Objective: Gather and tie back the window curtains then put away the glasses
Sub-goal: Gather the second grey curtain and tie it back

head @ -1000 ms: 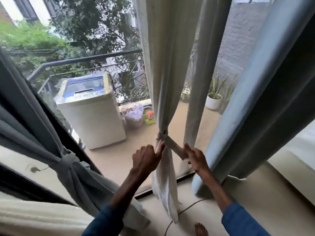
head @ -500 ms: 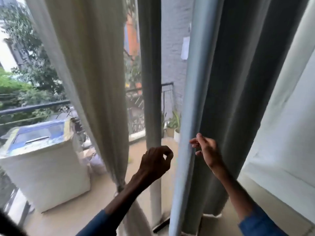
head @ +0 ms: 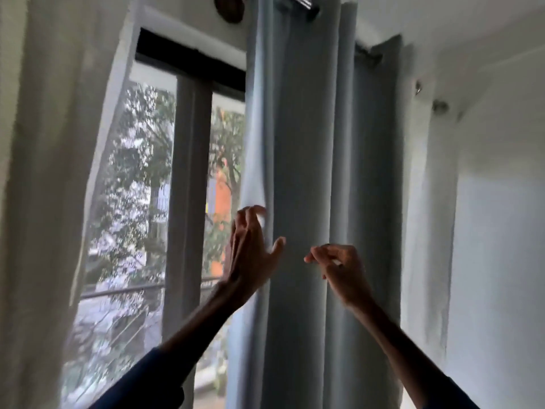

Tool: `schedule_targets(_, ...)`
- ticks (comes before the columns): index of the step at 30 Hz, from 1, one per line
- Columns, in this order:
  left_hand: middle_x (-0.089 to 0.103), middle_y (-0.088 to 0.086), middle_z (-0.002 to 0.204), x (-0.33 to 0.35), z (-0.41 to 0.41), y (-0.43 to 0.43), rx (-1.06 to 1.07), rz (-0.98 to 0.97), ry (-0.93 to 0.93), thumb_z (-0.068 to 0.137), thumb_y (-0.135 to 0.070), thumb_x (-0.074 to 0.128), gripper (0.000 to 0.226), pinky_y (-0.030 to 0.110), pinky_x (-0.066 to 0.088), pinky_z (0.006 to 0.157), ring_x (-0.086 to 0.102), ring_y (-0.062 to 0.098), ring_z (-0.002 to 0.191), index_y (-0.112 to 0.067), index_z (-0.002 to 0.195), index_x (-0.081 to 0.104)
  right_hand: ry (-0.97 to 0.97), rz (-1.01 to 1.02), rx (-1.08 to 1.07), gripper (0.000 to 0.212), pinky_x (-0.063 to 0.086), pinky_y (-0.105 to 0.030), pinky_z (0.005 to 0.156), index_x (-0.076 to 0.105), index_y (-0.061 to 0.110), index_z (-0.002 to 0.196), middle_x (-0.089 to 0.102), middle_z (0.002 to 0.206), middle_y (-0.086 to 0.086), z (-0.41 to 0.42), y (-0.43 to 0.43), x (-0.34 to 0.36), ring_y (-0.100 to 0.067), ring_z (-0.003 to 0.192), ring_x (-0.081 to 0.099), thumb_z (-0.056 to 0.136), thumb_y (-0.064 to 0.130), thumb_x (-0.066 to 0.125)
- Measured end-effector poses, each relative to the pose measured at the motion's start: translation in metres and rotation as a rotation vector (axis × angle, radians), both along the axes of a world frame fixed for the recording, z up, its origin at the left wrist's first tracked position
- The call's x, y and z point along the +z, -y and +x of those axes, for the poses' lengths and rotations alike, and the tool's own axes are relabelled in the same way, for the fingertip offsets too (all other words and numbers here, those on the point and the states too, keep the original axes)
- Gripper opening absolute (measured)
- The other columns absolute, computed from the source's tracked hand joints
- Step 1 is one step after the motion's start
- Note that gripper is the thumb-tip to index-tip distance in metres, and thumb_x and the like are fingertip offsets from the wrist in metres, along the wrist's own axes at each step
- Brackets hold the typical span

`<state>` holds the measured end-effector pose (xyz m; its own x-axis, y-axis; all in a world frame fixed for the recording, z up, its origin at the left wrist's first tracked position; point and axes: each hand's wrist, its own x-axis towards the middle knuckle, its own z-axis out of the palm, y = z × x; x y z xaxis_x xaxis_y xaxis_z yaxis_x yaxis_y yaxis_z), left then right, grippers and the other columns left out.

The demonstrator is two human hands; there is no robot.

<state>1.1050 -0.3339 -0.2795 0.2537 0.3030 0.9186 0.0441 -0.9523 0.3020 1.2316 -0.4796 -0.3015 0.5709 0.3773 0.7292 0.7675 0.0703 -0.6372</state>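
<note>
Left hand (head: 250, 252) touches grey curtain (head: 303, 143) edge; right hand (head: 339, 267) hovers near.

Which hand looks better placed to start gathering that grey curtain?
Left, probably: the left hand is spread open right at the window-side edge of the grey curtain. The right hand hangs loosely curled before the middle folds, apparently holding nothing.
</note>
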Motion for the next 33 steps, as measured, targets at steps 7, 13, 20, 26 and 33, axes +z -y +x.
schedule_targets(7, 0.049, 0.016, 0.129, 0.169, 0.027, -0.005, 0.111, 0.162, 0.184, 0.072, -0.021, 0.071, 0.084, 0.041, 0.050, 0.084, 0.056, 0.036, 0.110, -0.005, 0.143, 0.030, 0.267, 0.151, -0.193, 0.024, 0.050, -0.026, 0.086, 0.072, 0.019, 0.100, 0.070, 0.095, 0.009, 0.033, -0.011, 0.143, -0.010, 0.089, 0.064, 0.081, 0.029, 0.081)
schedule_targets(13, 0.041, 0.014, 0.134, 0.274, 0.016, -0.007, 0.312, 0.311, 0.242, 0.077, -0.018, 0.071, 0.086, 0.047, 0.050, 0.083, 0.056, 0.039, 0.112, -0.015, 0.149, 0.024, 0.305, 0.117, -0.298, 0.077, 0.047, -0.035, 0.100, 0.055, 0.007, 0.130, 0.063, 0.126, -0.011, 0.058, -0.037, 0.258, -0.029, 0.120, 0.058, 0.078, 0.060, 0.078)
schedule_targets(20, 0.043, 0.023, 0.143, 0.330, 0.015, -0.033, 0.491, 0.325, 0.231, 0.090, -0.028, 0.065, 0.090, 0.049, 0.045, 0.097, 0.052, 0.040, 0.122, -0.003, 0.154, 0.008, 0.292, 0.160, -0.315, 0.080, 0.051, -0.042, 0.097, 0.053, 0.003, 0.128, 0.059, 0.130, -0.016, 0.070, -0.075, 0.320, -0.037, 0.120, 0.057, 0.079, 0.064, 0.073)
schedule_targets(26, 0.053, 0.025, 0.129, 0.347, 0.011, -0.063, 0.521, 0.264, 0.204, 0.094, -0.035, 0.059, 0.065, 0.051, 0.044, 0.097, 0.053, 0.044, 0.118, -0.003, 0.143, 0.031, 0.239, 0.269, -0.379, 0.076, 0.045, -0.043, 0.099, 0.048, 0.001, 0.130, 0.055, 0.134, -0.017, 0.109, -0.092, 0.333, -0.037, 0.127, 0.051, 0.082, 0.054, 0.077)
schedule_targets(33, 0.050, 0.019, 0.130, 0.360, 0.045, -0.058, 0.654, 0.235, 0.174, 0.102, -0.013, 0.040, 0.032, 0.040, 0.040, 0.093, 0.049, 0.039, 0.121, -0.005, 0.132, 0.046, 0.265, 0.341, -0.234, 0.045, 0.045, -0.036, 0.094, 0.058, 0.006, 0.127, 0.058, 0.131, -0.017, 0.149, -0.112, 0.332, -0.037, 0.121, 0.055, 0.094, 0.036, 0.066)
